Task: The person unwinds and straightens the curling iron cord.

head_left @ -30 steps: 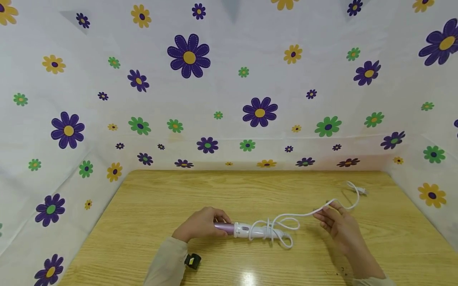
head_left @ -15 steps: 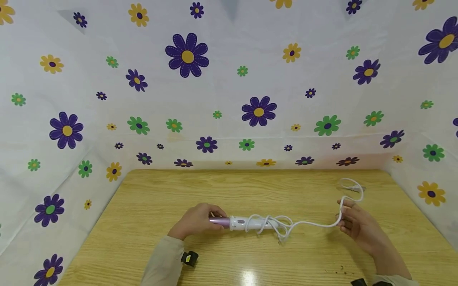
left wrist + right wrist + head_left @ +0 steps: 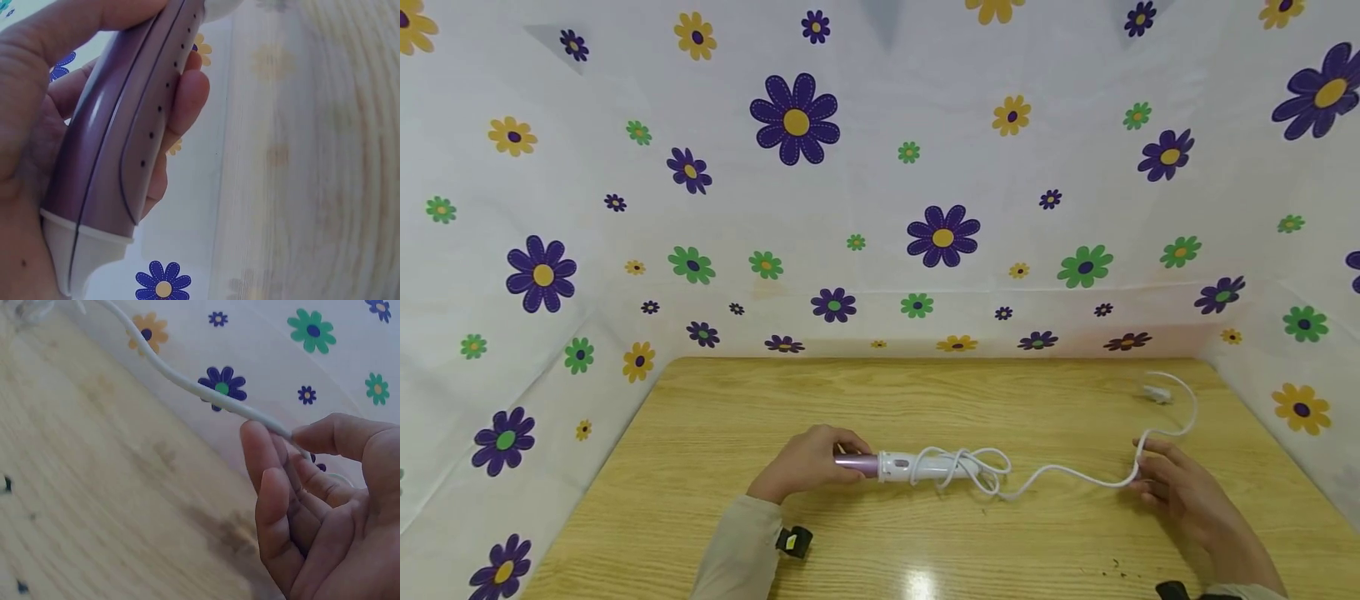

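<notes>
A purple and white hair styling iron (image 3: pixel 925 468) lies lengthwise above the wooden table in the head view. My left hand (image 3: pixel 811 463) grips its purple end, fingers and thumb wrapped around it; in the left wrist view the purple barrel (image 3: pixel 119 119) shows a row of small dark holes. White power cord (image 3: pixel 1060 468) loops around the white handle and runs right to my right hand (image 3: pixel 1183 496). There the thumb and fingers pinch the cord (image 3: pixel 206 394), clearest in the right wrist view. Beyond that hand the cord curves back to its white plug (image 3: pixel 1157 394).
The light wooden table (image 3: pixel 737 400) is bordered by a white cloth (image 3: pixel 880 183) printed with purple, yellow and green flowers. Small dark specks (image 3: pixel 1114 568) dot the table near its front right. A black wrist device (image 3: pixel 794 542) sits by the left sleeve.
My right hand has moved right and toward the front, drawing the cord along. Loops on the handle look smaller, and the cord's far curve has shifted right. The iron has shifted slightly left.
</notes>
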A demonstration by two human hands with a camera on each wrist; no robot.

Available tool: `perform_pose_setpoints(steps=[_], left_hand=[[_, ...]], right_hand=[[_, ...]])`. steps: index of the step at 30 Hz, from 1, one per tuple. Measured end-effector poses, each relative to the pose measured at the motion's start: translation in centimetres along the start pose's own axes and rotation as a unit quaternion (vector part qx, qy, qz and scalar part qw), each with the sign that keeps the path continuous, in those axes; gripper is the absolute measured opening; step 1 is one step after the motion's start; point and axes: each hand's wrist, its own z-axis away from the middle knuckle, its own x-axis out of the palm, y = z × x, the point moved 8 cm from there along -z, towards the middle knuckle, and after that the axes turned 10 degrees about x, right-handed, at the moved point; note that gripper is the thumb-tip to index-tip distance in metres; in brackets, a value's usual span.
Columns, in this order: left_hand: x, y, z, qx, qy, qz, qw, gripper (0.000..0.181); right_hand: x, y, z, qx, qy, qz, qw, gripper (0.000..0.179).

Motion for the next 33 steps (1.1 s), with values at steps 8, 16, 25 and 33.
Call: perform_pose_setpoints(steps=[8,16,25,33], left_hand=[[-0.1,0.4,0.1,0.005,-0.003,0.011,0.9999,0.028],[-0.2,0.4,0.2,0.004,-0.004,0.007,1.0,0.027],[-0.6,0.5,0.2,0.003,-0.001,-0.001,1.0,0.027],[-0.5,0.2,0.2,-0.003,-0.002,0.005,1.0,0.027]], right_hand=[[-1.4,1.1,0.2,0.028,0.023,0.048,0.9982,0.033],[-1.5,1.7,-0.1,0.064,0.093,0.112,0.9873,0.02],[-2.3,1.7,0.4,0.094,0.126,0.118,0.9804,0.015],[-2.2,0.3,1.3,0.067,0.124,0.118,0.983,0.008]])
